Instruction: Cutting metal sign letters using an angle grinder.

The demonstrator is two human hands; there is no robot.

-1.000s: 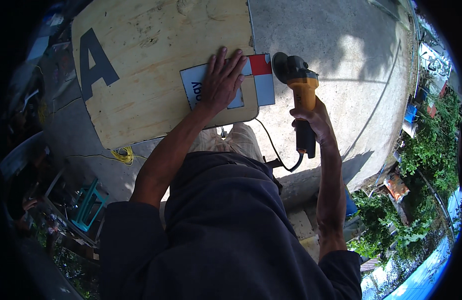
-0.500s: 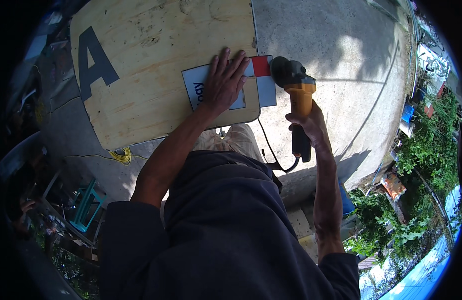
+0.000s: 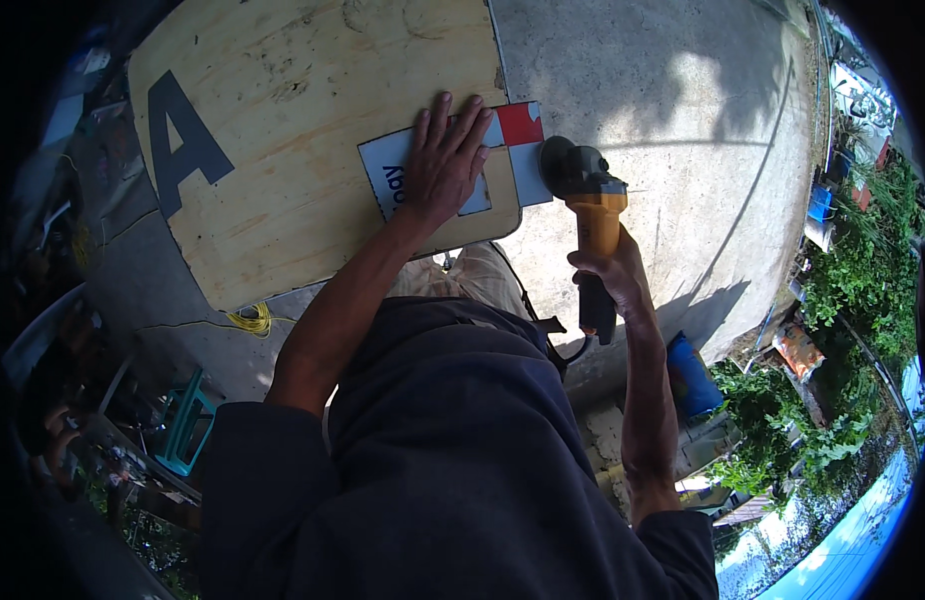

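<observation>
Grinder (image 3: 583, 195) was gripped in the right hand (image 3: 608, 275) beside the card (image 3: 518, 150). Left hand (image 3: 443, 160) lay flat, holding nothing; a kick could reach its fingers.

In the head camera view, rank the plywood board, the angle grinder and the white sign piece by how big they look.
1. plywood board
2. angle grinder
3. white sign piece, partly hidden under the left hand, so its rank against the grinder is unsure.

Part of the white sign (image 3: 388, 170) is hidden under the left hand (image 3: 445, 160). The plywood board (image 3: 313, 110) is cut off by the top edge. The grinder's disc (image 3: 555, 165) cannot be clearly made out.
</observation>
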